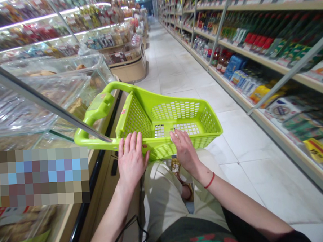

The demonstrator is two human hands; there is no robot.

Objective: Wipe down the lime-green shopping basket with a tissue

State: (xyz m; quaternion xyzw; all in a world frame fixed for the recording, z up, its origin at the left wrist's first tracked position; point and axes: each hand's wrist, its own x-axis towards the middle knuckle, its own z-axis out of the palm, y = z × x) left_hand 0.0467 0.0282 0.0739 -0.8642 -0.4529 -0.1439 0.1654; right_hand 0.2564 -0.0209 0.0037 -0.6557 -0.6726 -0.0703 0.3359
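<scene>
A lime-green plastic shopping basket (177, 111) with slotted walls and a thick handle at its left end is in front of my body. My left hand (131, 153) lies over its near rim towards the handle end, fingers bent over the edge and thumb on the outer side. Farther right on the same rim, my right hand (185, 148) has its fingers curled over, with a red cord around the wrist. Inside, the basket shows its bare slotted floor. A metal rod (60, 110) slants from the left edge to the basket's near left corner.
Clear display bins (41, 91) of packaged food stand close on the left, with stocked shelves (91, 21) behind. Tall shelves (267, 68) of bottles and boxes line the right side. A pale tiled aisle (171, 59) runs ahead between them.
</scene>
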